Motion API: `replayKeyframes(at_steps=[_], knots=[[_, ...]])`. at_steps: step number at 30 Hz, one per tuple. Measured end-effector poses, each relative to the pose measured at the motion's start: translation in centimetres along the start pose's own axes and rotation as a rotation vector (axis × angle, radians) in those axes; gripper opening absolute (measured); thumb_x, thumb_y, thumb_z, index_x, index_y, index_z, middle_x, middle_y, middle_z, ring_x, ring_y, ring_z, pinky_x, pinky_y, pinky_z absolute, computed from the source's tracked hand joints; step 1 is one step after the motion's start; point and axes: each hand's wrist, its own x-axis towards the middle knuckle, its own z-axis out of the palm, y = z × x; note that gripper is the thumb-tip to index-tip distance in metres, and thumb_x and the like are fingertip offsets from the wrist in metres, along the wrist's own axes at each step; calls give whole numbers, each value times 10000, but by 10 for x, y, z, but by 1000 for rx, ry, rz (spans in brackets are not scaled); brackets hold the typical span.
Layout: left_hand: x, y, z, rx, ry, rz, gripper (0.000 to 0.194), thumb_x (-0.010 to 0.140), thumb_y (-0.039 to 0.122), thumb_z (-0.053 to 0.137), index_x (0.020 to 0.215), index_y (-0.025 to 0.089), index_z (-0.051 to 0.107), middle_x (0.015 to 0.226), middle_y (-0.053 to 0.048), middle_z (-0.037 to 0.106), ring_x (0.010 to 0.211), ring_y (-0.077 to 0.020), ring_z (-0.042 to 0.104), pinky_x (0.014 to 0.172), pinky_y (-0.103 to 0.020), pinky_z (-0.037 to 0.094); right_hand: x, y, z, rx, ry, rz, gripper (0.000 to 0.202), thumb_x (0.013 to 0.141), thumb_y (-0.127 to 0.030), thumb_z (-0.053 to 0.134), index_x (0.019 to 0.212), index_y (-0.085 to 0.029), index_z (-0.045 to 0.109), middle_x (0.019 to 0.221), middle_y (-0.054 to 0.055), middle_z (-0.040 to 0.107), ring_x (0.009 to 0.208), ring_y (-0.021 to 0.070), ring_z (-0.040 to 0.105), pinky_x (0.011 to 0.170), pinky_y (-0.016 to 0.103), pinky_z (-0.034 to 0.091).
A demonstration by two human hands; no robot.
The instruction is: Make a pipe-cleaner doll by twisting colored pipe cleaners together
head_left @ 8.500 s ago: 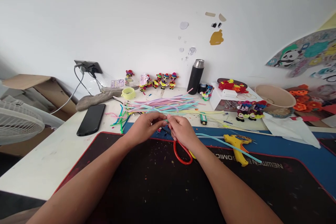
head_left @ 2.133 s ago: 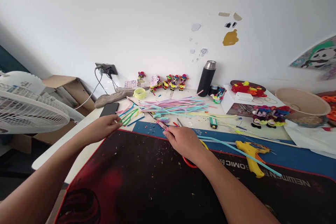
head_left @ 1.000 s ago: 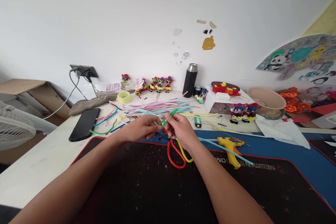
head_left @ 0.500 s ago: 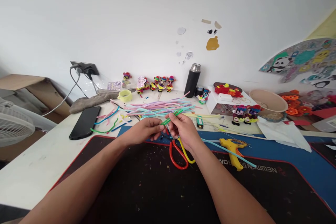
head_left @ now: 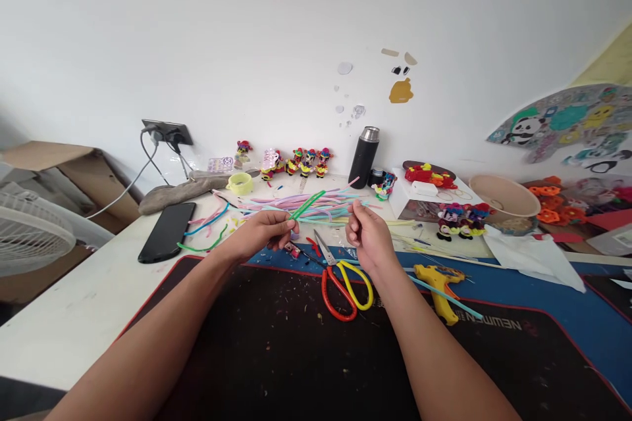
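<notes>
Pinched between thumb and fingers of my left hand [head_left: 269, 235] is a green pipe cleaner [head_left: 310, 204], doubled over and pointing up to the right. My right hand [head_left: 368, 231] is held apart from it, with fingers curled in, thumb up and nothing visible in the grip. Between and below both hands lie scissors [head_left: 340, 279] with one red and one yellow handle, blades slightly apart. Behind the hands spreads a pile of pastel pipe cleaners [head_left: 340, 205] in pink, lilac and mint.
A dark desk mat [head_left: 276, 348] covers the front. To the right lie a yellow glue gun [head_left: 438, 286] and white tissue [head_left: 536, 256]. At left are a black phone [head_left: 166, 233] and a fan [head_left: 29, 227]. A black flask [head_left: 364, 158] and small figures [head_left: 309, 162] stand by the wall.
My right hand has let go of the green pipe cleaner and moved up and right, away from it. The scissors blades now show. The view has shifted slightly.
</notes>
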Motion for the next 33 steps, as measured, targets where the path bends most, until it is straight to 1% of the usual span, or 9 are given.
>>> replayKeyframes(at_steps=[5,10,15,20,22,25,27,30,33], knots=[[1,-2,3,-29,7,1,412,906,552,634,820,149,637,582,11,563,513,-107,464,512,-235,314,-7,4,6,-140,-65,17,474,730,-606,820,767,-185,606,504,-83,426,376,68,402,343,184,222],[1,1,6,-25,7,-6,460,881,605,640,805,152,636,560,11,553,514,-112,464,511,-228,305,-8,8,7,-249,-74,31,465,726,-605,809,813,-186,627,513,-78,465,376,74,418,347,185,223],[1,4,8,-23,8,-20,492,857,637,650,824,146,654,540,15,536,506,-117,453,508,-236,333,-5,10,4,-269,-61,51,515,683,-575,834,970,-195,636,563,-75,543,386,83,456,336,181,227],[2,3,13,-50,-35,-35,471,854,616,665,840,145,653,538,17,549,490,-111,436,501,-236,339,-12,10,10,-228,-154,76,523,710,-595,817,983,-183,648,570,-74,542,383,69,433,338,176,227],[2,1,17,-75,-59,-49,460,857,604,666,854,144,665,540,18,546,489,-112,436,494,-235,331,-15,11,13,-207,-197,96,488,719,-585,821,939,-192,632,574,-72,551,383,66,426,340,175,229],[3,-3,23,-135,-99,-73,441,853,581,683,880,141,688,543,20,528,495,-114,434,482,-233,312,-19,14,16,-177,-277,119,438,759,-560,810,796,-198,566,599,-55,573,396,67,440,345,182,243],[4,-6,26,-186,-128,-82,424,852,562,695,873,139,690,547,19,524,489,-108,419,473,-231,294,-20,16,16,-159,-322,128,415,790,-542,795,781,-194,569,616,-48,579,405,69,448,353,185,249],[3,-9,28,-264,-171,-86,398,858,533,701,873,136,691,549,19,520,475,-99,399,457,-229,261,-20,17,16,-159,-352,131,389,823,-531,773,781,-185,600,610,-38,585,405,69,444,365,187,255],[2,-8,28,-329,-168,-93,369,853,499,713,875,131,696,531,27,496,464,-94,382,444,-227,230,-20,17,15,-169,-351,126,428,833,-528,767,687,-180,563,593,-27,586,400,66,443,367,191,253]])
